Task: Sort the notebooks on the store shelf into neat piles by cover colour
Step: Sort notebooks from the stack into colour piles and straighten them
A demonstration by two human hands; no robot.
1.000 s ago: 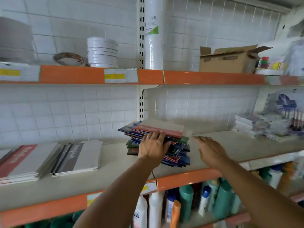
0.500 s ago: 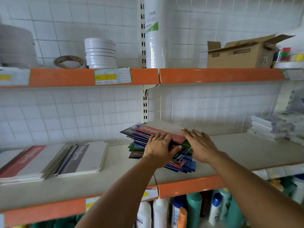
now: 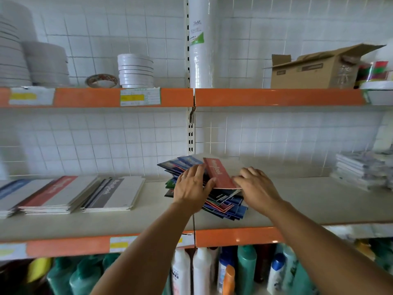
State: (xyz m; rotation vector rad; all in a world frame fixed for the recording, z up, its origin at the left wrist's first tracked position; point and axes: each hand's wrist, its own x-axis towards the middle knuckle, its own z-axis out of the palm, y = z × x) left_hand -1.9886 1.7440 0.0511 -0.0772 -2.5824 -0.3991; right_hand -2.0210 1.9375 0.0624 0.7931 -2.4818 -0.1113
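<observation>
A messy heap of notebooks [image 3: 225,204] with blue, red and green covers lies in the middle of the middle shelf [image 3: 308,205]. On top sits a notebook with a red spine band [image 3: 219,172], its near edge raised off the heap. My left hand [image 3: 192,186] rests on the heap's left side, thumb against the red notebook. My right hand [image 3: 255,188] grips that notebook's near right corner. Two neat piles lie to the left: a red-banded pile [image 3: 51,194] and a grey-banded pile [image 3: 114,193].
More stacked stationery [image 3: 359,169] lies at the shelf's right end. The upper shelf carries tape rolls [image 3: 136,70], a tall white roll [image 3: 202,41] and an open cardboard box [image 3: 312,70]. Bottles [image 3: 246,271] fill the shelf below.
My right hand moved in from the shelf at the right onto the heap and took hold of the top red-banded notebook, whose near edge is now lifted. My left hand stayed on the heap.
</observation>
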